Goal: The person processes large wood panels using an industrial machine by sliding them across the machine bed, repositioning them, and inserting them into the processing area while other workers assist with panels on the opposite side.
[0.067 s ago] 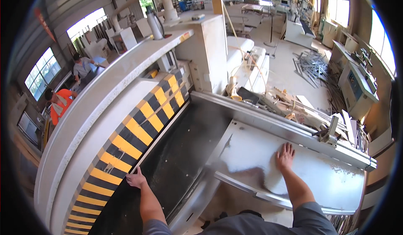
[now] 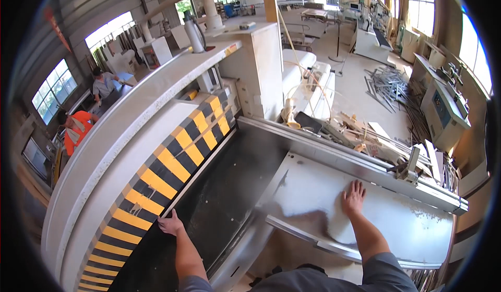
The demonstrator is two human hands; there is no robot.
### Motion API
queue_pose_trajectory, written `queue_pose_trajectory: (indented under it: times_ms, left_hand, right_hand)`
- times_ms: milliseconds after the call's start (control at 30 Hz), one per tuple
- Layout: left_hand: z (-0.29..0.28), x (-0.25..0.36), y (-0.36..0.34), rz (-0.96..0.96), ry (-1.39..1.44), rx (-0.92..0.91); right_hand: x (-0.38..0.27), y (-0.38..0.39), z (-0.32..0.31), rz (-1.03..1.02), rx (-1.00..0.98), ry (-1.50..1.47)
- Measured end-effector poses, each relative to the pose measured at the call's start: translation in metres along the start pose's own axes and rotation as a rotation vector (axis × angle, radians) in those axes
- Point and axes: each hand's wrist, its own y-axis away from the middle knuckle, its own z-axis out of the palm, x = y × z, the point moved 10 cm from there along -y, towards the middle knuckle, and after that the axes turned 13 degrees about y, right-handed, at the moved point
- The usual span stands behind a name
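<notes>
On the left, my left hand [image 2: 170, 222] is at the near end of a narrow pale strip [image 2: 201, 173] along the bottom edge of a yellow-and-black striped guard [image 2: 167, 165]. Its thumb and fingers close around the strip's end, and the fingertips are partly hidden at the guard's edge. Below that hand lies the machine's dark flat bed [image 2: 224, 187]. Over to the right, my right hand [image 2: 354, 198] rests palm down, fingers extended, on a worn silvery metal side table [image 2: 394, 219]. Nothing is in that hand.
A long pale machine beam [image 2: 135, 101] arches over the guard. A metal fence [image 2: 334, 154] with a stop block [image 2: 408, 169] borders the table's far side. Offcuts [image 2: 360, 135] are heaped behind it. Two people, one in orange [image 2: 78, 128], work beyond the beam.
</notes>
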Motion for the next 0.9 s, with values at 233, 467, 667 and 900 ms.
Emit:
queue_pose_trajectory:
  times_ms: [233, 467, 667, 900]
  left_hand:
    - [-0.054, 0.044, 0.128, 0.51, 0.289, -0.341]
    - [-0.16, -0.023, 0.195, 0.686, 0.015, -0.524]
    - [-0.176, -0.046, 0.187, 0.561, -0.039, -0.416]
    - [-0.181, -0.043, 0.191, 0.606, -0.031, -0.367]
  right_hand:
    - [0.0, 0.006, -0.016, -0.001, -0.023, -0.018]
    - [0.0, 0.001, -0.012, 0.018, -0.05, -0.006]
    - [0.0, 0.0, -0.007, 0.018, -0.024, 0.013]
    - [0.003, 0.0, -0.006, 0.019, -0.02, 0.035]
